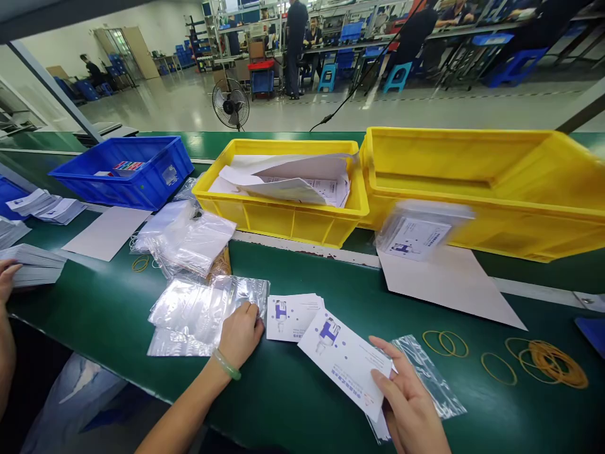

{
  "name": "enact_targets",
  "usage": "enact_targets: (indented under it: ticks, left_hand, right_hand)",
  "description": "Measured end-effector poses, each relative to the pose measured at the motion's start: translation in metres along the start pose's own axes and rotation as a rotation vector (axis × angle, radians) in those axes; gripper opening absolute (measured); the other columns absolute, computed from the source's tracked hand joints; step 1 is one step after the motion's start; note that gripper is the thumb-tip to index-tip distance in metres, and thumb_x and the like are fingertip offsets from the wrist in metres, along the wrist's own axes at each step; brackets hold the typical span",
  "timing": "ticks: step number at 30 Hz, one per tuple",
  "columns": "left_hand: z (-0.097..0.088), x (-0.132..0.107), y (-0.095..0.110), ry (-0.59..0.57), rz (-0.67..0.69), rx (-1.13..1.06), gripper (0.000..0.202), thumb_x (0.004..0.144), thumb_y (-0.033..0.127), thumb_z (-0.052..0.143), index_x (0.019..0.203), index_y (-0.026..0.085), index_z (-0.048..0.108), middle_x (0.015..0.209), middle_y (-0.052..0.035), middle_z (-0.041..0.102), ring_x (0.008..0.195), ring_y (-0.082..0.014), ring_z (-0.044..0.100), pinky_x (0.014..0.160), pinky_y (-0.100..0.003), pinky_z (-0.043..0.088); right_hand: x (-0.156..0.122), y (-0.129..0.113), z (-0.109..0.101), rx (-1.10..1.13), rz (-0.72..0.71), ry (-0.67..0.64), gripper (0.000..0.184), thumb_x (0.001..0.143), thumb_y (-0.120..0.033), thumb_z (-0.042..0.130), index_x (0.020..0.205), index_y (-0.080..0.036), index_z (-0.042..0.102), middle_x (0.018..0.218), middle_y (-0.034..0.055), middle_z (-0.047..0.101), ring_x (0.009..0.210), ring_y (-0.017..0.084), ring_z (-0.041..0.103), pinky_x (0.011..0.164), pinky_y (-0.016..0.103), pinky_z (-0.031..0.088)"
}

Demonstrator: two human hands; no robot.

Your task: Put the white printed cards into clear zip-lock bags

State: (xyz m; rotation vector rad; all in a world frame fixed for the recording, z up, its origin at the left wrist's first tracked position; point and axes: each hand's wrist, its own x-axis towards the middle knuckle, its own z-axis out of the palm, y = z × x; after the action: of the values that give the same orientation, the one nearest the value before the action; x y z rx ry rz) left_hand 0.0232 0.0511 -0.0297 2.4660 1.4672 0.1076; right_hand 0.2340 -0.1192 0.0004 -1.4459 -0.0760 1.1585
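At the green counter (278, 397) in front of me, the person's right hand (401, 384) holds a white printed card (347, 362) at its lower end, thumb on top and fingers beneath. The card slants over a small pile of similar cards (288, 318). The left hand (241, 334), below a pale green bangle (227, 364), has its fingers curled over the edge of the clear bags (198, 315); I can't tell whether it grips one. Another clear bag (432, 378) lies partly under the right hand, with rubber bands (560, 364) farther right. Behind stand two yellow bins (283, 221) (496, 217), the smaller containing papers, and a blue bin (142, 189) to their left. A bagged stack of cards (418, 236) rests on a blank sheet (449, 284). At the far left, a co-worker's hand (5, 280) touches a paper stack (38, 266).
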Motion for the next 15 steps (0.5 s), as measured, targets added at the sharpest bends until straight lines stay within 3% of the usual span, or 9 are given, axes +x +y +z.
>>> enact_targets:
  ticks: [4, 8, 10, 15]
  left_hand:
    - [-0.008, -0.004, -0.002, -0.043, -0.055, 0.006, 0.018, 0.086, 0.005, 0.049, 0.078, 0.018, 0.058, 0.079, -0.0035, 0.065, 0.071, -0.0194, 0.066, 0.06, -0.027, 0.043]
    - [-0.013, -0.011, -0.003, -0.061, -0.057, -0.019, 0.005, 0.089, 0.017, 0.056, 0.09, 0.019, 0.06, 0.089, -0.0029, 0.067, 0.079, -0.0194, 0.067, 0.066, -0.028, 0.046]
    - [-0.008, -0.012, 0.002, -0.073, -0.042, -0.026, 0.006, 0.088, 0.021, 0.06, 0.094, 0.019, 0.061, 0.095, -0.0045, 0.068, 0.086, -0.0215, 0.067, 0.068, -0.028, 0.047]
    - [0.004, -0.005, 0.007, -0.067, -0.053, -0.033, 0.014, 0.086, 0.007, 0.051, 0.081, 0.017, 0.06, 0.088, -0.0083, 0.069, 0.082, -0.0243, 0.068, 0.064, -0.029, 0.045]
  right_hand:
    - [-0.007, 0.007, 0.0, -0.074, -0.046, -0.01, 0.052, 0.07, -0.056, 0.08, 0.11, -0.025, 0.071, 0.094, 0.0093, 0.077, 0.069, 0.024, 0.071, 0.048, 0.026, 0.054]
    - [-0.011, 0.012, 0.001, -0.217, -0.074, -0.088, 0.05, 0.064, -0.066, 0.08, 0.091, -0.024, 0.079, 0.096, 0.0095, 0.077, 0.067, 0.022, 0.067, 0.049, 0.024, 0.05]
    - [-0.013, 0.011, 0.006, -0.265, -0.075, -0.127, 0.05, 0.064, -0.069, 0.078, 0.089, -0.026, 0.08, 0.097, 0.0084, 0.078, 0.068, 0.022, 0.066, 0.051, 0.023, 0.05]
    - [-0.016, 0.009, 0.014, -0.393, -0.128, -0.169, 0.052, 0.07, -0.07, 0.072, 0.093, -0.025, 0.08, 0.096, 0.008, 0.077, 0.066, 0.023, 0.067, 0.051, 0.027, 0.053]
